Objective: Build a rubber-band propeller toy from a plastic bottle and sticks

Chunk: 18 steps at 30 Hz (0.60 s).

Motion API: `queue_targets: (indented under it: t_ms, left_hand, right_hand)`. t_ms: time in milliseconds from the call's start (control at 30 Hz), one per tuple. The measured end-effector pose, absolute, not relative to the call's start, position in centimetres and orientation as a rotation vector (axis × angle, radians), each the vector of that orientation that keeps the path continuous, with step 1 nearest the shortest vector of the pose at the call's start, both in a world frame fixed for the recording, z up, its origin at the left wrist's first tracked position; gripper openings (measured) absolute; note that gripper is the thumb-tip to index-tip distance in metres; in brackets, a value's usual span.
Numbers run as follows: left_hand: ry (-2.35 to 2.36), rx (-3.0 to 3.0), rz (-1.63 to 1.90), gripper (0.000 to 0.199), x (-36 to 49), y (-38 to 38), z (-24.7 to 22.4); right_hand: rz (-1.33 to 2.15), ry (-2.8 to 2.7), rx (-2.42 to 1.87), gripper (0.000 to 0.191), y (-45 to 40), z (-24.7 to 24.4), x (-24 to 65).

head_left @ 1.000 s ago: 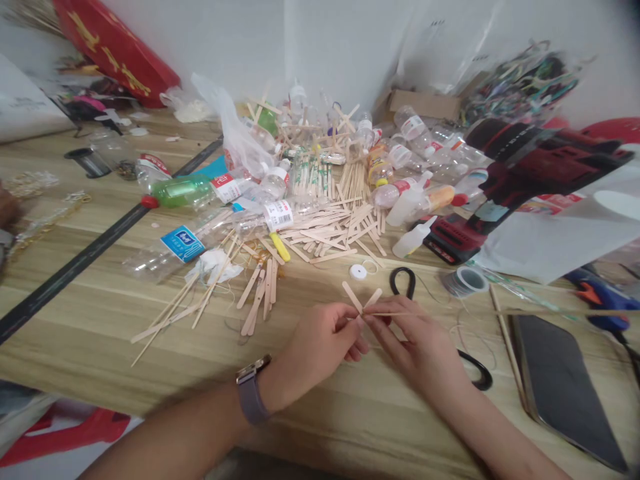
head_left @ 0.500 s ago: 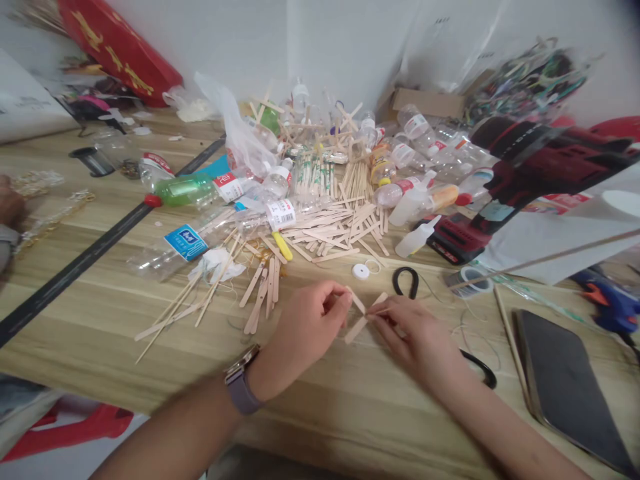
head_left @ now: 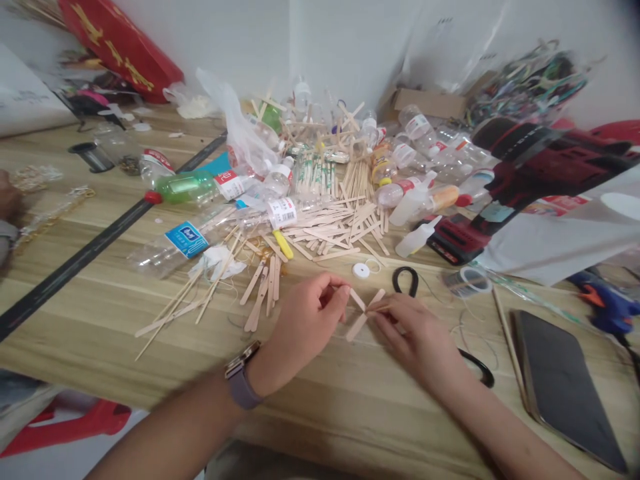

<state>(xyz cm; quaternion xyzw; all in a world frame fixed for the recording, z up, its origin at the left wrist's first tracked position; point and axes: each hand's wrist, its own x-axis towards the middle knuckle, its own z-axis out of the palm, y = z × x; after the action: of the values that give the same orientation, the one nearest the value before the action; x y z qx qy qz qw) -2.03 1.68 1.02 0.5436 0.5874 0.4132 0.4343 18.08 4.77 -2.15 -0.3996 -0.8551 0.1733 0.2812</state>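
My left hand [head_left: 311, 321] is closed in a pinch on the end of a flat wooden craft stick [head_left: 357, 299]. That stick meets a second craft stick [head_left: 357, 327] in an X shape just above the table. Against the crossing, the fingers of my right hand [head_left: 423, 337] are closed on a thin wooden stick [head_left: 379, 309], of which only the tip end shows. Partly under my right hand lie scissors with black handles [head_left: 406, 282]. A small white spool [head_left: 361, 270] sits just beyond my hands.
Craft sticks [head_left: 325, 233] are heaped ahead, among plastic bottles [head_left: 190, 188]. A red and black cordless drill [head_left: 515, 193] stands at right, near a phone [head_left: 565, 387] and a blue glue gun [head_left: 603, 303]. Another person's hand [head_left: 7, 200] is at the far left.
The long thin stick that stretched across the right side is no longer seen there. Both hands stay nearly in place, still at the crossed craft sticks.
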Motion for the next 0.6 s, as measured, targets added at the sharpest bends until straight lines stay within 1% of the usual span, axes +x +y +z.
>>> queue_targets:
  t_ms: [100, 267, 333, 467, 600]
  left_hand:
    - [1.427, 1.331, 1.063, 0.016, -2.1, 1.6, 0.9]
    - [1.343, 1.447, 1.075, 0.009, -2.1, 1.5, 0.9]
    - [1.229, 1.519, 1.103, 0.007, -2.2, 1.4, 1.1]
    - [0.952, 1.452, 1.102, 0.01, -2.4, 1.2, 1.5]
    - [0.855, 1.349, 1.112, 0.013, -2.1, 1.1, 1.4]
  right_hand:
    - [0.699, -2.066, -1.158, 0.019, 4.6, -0.3, 18.1]
    - [1.209, -1.772, -1.186, 0.032, 3.8, 1.7, 17.5]
    - [1.356, -1.617, -1.152, 0.031, 3.5, 1.8, 17.4]
    - [1.588, -1.346, -1.102, 0.025, 2.8, 2.0, 17.4]
    - [1.706, -1.232, -1.071, 0.021, 2.3, 2.5, 17.2]
